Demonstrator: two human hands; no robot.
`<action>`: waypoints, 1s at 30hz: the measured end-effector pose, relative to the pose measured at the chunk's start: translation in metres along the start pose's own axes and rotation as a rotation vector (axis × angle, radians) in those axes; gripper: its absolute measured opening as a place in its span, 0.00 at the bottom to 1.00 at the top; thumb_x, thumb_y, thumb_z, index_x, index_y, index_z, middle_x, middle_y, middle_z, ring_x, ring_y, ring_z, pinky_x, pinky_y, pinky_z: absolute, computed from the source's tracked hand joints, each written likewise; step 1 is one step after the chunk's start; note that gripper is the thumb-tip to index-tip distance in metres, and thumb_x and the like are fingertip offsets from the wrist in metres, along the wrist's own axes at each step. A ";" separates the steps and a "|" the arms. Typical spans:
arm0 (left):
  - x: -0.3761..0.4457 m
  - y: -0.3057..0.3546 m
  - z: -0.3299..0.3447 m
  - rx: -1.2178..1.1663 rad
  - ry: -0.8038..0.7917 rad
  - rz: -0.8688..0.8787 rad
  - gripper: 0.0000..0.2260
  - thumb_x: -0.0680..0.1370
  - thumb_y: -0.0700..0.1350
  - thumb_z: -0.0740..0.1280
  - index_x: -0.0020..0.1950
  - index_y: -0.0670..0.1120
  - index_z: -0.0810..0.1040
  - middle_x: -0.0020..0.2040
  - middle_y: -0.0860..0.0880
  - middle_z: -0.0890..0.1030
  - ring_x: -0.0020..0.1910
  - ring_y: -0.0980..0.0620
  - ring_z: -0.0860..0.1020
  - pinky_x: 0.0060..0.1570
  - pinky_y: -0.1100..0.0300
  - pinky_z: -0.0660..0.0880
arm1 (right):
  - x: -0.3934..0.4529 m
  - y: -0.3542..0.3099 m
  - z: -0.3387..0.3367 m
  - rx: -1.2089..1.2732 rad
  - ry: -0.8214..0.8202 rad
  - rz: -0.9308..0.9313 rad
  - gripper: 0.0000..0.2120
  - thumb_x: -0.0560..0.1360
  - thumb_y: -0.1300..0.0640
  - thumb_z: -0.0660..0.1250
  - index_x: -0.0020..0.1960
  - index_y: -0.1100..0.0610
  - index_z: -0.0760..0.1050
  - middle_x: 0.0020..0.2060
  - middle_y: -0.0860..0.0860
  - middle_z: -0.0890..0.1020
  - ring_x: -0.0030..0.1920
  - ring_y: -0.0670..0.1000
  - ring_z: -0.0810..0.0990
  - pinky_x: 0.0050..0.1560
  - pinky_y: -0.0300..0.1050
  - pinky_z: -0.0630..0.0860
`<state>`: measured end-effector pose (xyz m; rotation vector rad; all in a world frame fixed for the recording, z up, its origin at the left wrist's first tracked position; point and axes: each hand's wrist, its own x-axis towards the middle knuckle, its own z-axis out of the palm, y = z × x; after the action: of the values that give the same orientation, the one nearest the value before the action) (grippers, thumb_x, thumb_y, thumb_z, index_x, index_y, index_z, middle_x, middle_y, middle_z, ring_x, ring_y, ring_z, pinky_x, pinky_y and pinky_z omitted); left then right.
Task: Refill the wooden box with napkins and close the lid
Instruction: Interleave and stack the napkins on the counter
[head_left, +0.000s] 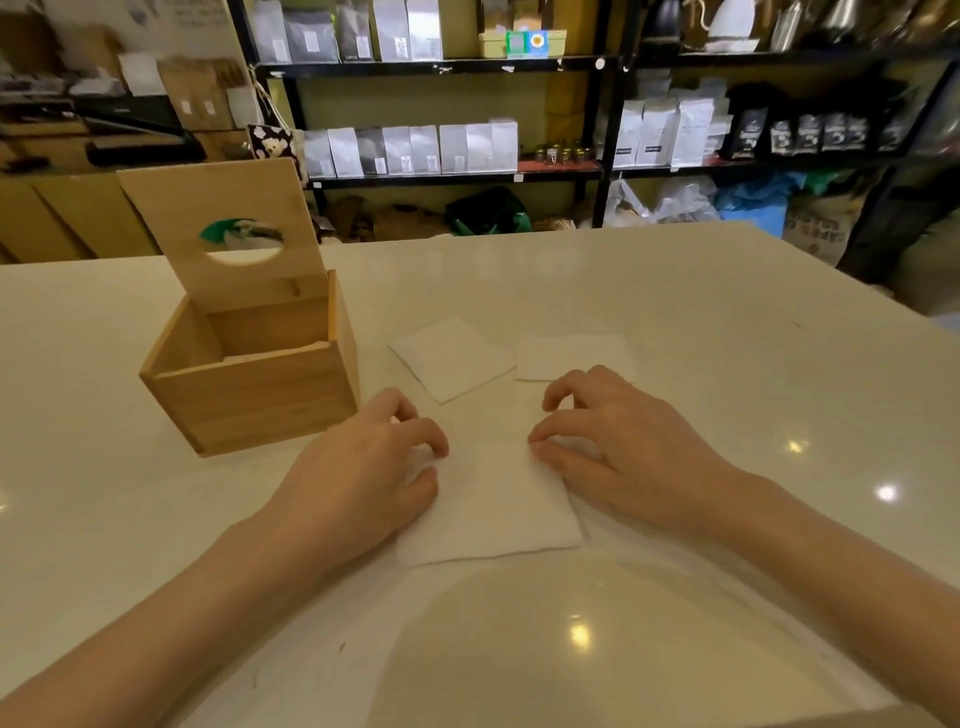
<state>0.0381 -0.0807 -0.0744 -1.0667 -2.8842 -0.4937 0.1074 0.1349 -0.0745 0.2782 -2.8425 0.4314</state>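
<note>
right now both hands rest on the nearest napkin (493, 499), which lies flat on the white table (727, 322). the left hand (363, 467) sits on its left edge and the right hand (618, 441) on its right edge. each grip is loosely curled with fingertips pressing down on the paper, neither yet closed around it. 2 more napkins lie further out: the middle napkin (452, 358) just right of the wooden box (249, 384), and the far napkin (571, 356) beside that one, partly behind the right hand's fingers.

the box stands to the left with its lid (223, 228) tipped up and back, so the opening is clear. something pale shows low inside, though i cannot tell how full it is.

to do this step well, i judge it best to pinch the napkin at both edges together so it lifts flat, without folding or dragging. carry it level over the box's near wall, lower it squarely inside, then fetch the other 2 before bringing the lid down.
</note>
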 end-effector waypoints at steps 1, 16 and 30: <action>0.004 0.002 -0.002 0.042 0.012 0.011 0.08 0.73 0.53 0.63 0.51 0.57 0.75 0.50 0.58 0.67 0.37 0.57 0.71 0.34 0.62 0.67 | 0.002 0.006 -0.005 0.012 0.005 -0.019 0.12 0.76 0.49 0.59 0.53 0.50 0.79 0.53 0.46 0.77 0.53 0.46 0.71 0.48 0.42 0.68; 0.179 0.014 0.043 0.042 0.066 0.083 0.16 0.79 0.47 0.56 0.66 0.46 0.69 0.68 0.47 0.70 0.68 0.46 0.64 0.63 0.50 0.63 | 0.065 0.112 -0.004 -0.034 0.016 0.370 0.18 0.78 0.53 0.56 0.66 0.54 0.68 0.65 0.54 0.74 0.66 0.55 0.68 0.64 0.50 0.64; 0.183 0.014 0.049 -0.114 0.224 0.142 0.06 0.75 0.43 0.64 0.46 0.45 0.81 0.50 0.47 0.82 0.52 0.48 0.75 0.53 0.52 0.70 | 0.064 0.114 0.002 0.019 0.263 0.351 0.07 0.74 0.59 0.64 0.48 0.56 0.80 0.47 0.53 0.83 0.52 0.55 0.76 0.57 0.51 0.69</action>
<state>-0.0892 0.0595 -0.0924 -1.1390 -2.5931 -0.7259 0.0208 0.2317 -0.0886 -0.2620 -2.6259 0.5200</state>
